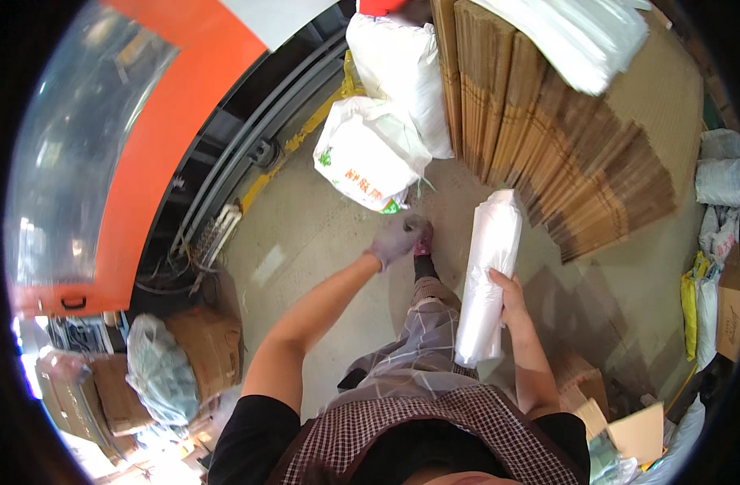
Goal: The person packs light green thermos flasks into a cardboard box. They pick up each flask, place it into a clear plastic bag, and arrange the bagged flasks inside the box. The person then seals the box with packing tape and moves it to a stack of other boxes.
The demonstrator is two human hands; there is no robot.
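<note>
My right hand [510, 297] is bare and grips a long roll of clear plastic film or bags [490, 279] around its right side. The roll stands beside my right leg, tilted slightly, its wrapped layers shiny and creased. My left hand [395, 241] wears a light grey glove and reaches forward over the floor, just left of my shoe [424, 239]. Blur and the viewing angle hide whether its fingers are closed. Beyond that hand rests a white woven sack [370, 157] with printed writing and a crumpled top.
Flattened cardboard sheets [564, 145] lean in a fanned row at the right, with white plastic bundles [576, 42] on top. A full white sack [400, 73] stands behind. An orange machine [158, 121] borders the left. Cardboard boxes [206, 351] sit behind my left arm.
</note>
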